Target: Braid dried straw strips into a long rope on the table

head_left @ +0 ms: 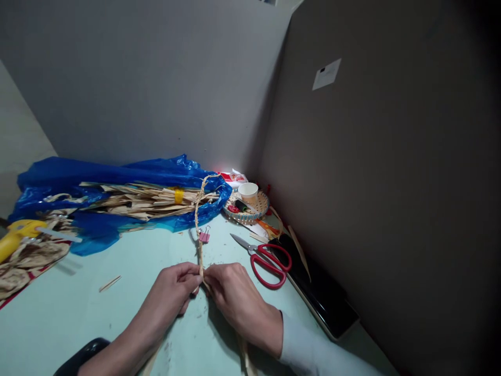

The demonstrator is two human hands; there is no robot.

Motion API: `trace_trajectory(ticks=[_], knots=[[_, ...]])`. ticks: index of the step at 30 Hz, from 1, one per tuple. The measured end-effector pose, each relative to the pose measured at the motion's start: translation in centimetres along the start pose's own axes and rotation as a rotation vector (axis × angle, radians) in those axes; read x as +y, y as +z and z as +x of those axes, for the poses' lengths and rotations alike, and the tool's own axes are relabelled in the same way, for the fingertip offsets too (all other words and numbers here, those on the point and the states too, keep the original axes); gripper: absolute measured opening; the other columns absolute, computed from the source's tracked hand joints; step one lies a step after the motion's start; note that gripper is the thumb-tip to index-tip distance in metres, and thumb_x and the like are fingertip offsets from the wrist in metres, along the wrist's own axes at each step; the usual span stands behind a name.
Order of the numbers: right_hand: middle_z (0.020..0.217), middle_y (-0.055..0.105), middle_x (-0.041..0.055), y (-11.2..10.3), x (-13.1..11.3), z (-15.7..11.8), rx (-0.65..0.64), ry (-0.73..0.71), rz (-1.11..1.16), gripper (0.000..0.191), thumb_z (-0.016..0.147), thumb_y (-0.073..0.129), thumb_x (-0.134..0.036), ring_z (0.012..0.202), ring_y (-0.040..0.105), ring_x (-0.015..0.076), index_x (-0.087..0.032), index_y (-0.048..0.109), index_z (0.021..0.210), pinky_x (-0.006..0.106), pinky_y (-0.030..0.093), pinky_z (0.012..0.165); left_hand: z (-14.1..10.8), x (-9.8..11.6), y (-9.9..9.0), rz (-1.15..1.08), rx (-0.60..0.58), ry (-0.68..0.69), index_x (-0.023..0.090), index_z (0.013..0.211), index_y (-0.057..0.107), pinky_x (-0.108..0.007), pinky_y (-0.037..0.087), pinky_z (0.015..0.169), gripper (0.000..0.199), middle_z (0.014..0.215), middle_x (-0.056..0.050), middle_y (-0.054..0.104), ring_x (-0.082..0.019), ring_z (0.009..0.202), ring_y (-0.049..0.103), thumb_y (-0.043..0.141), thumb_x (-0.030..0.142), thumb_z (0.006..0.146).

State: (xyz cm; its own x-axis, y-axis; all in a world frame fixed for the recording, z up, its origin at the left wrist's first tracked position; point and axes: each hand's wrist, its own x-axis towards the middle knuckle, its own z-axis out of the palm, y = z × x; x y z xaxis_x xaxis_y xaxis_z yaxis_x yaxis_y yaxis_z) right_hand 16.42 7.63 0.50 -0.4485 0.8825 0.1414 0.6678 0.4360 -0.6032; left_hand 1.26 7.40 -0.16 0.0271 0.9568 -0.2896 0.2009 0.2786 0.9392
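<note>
A pale braided straw cord runs from the blue bag down to my fingers. A pink binder clip is attached to it a little above my hands. My left hand pinches the lower end of the braid from the left. From the other side my right hand closes its fingers on the same spot, the fingertips partly hidden. Loose straw strands trail below my right wrist, and another strand shows by my left forearm. Red-handled scissors lie open to the right of my hands.
A blue plastic bag with a bundle of dry straw lies at the back. A woven basket holds a paper cup. At right is a black flat device; at left, a yellow glue gun. Partition walls enclose the table.
</note>
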Motion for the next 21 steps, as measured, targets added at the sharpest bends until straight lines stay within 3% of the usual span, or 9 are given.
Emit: trace_trajectory(ticks=[4, 10, 13, 17, 19, 21], knots=[[0.068, 0.068, 0.0042, 0.3, 0.2, -0.1, 0.044, -0.016, -0.214, 0.017, 0.086, 0.052, -0.013, 0.054, 0.046, 0.0116, -0.017, 0.062, 0.072, 0.029, 0.019, 0.054, -0.1, -0.3, -0.1, 0.225, 0.050, 0.166, 0.018, 0.064, 0.057, -0.027, 0.031, 0.055, 0.028, 0.057, 0.002, 0.051, -0.014, 0.056, 0.044, 0.053, 0.045, 0.068], [0.076, 0.066, 0.0051, -0.3, 0.0, -0.4, 0.059, -0.082, -0.389, 0.017, 0.088, 0.050, -0.018, 0.062, 0.052, 0.0148, -0.018, 0.062, 0.076, 0.032, 0.016, 0.055, 0.2, -0.3, -0.3, 0.401, 0.069, 0.214, 0.022, 0.057, 0.049, -0.028, 0.030, 0.055, 0.026, 0.054, 0.003, 0.049, -0.017, 0.056, 0.044, 0.047, 0.044, 0.072], [0.080, 0.067, 0.0062, -0.1, -0.7, -0.8, 0.071, -0.082, -0.370, 0.016, 0.089, 0.048, -0.016, 0.064, 0.053, 0.0162, -0.017, 0.062, 0.082, 0.032, 0.017, 0.056, 0.0, 0.1, -0.2, 0.390, 0.046, 0.207, 0.023, 0.055, 0.049, -0.028, 0.032, 0.055, 0.023, 0.051, 0.002, 0.054, -0.018, 0.054, 0.047, 0.047, 0.039, 0.070], [0.075, 0.067, 0.0028, 0.7, -1.3, -1.3, 0.031, -0.035, -0.173, 0.022, 0.093, 0.043, -0.014, 0.060, 0.053, 0.0145, -0.019, 0.060, 0.080, 0.030, 0.023, 0.057, -0.3, 0.4, -0.3, 0.276, 0.005, 0.184, 0.022, 0.050, 0.050, -0.027, 0.035, 0.057, 0.023, 0.052, 0.000, 0.057, -0.018, 0.055, 0.052, 0.051, 0.037, 0.068], [0.077, 0.068, 0.0022, 0.9, -1.6, -1.5, 0.016, -0.035, -0.147, 0.022, 0.093, 0.042, -0.013, 0.063, 0.055, 0.0151, -0.020, 0.059, 0.082, 0.030, 0.026, 0.059, -0.2, 0.2, -0.5, 0.207, -0.016, 0.140, 0.022, 0.049, 0.050, -0.025, 0.032, 0.052, 0.025, 0.047, 0.002, 0.051, -0.014, 0.049, 0.045, 0.054, 0.038, 0.067], [0.082, 0.068, 0.0042, 1.0, -1.8, -1.7, -0.009, -0.047, -0.236, 0.017, 0.090, 0.045, -0.011, 0.069, 0.058, 0.0181, -0.019, 0.059, 0.088, 0.030, 0.027, 0.060, -0.1, -0.1, -0.7, 0.116, -0.055, 0.056, 0.021, 0.052, 0.050, -0.023, 0.020, 0.045, 0.026, 0.041, 0.009, 0.037, -0.009, 0.041, 0.029, 0.058, 0.041, 0.067]])
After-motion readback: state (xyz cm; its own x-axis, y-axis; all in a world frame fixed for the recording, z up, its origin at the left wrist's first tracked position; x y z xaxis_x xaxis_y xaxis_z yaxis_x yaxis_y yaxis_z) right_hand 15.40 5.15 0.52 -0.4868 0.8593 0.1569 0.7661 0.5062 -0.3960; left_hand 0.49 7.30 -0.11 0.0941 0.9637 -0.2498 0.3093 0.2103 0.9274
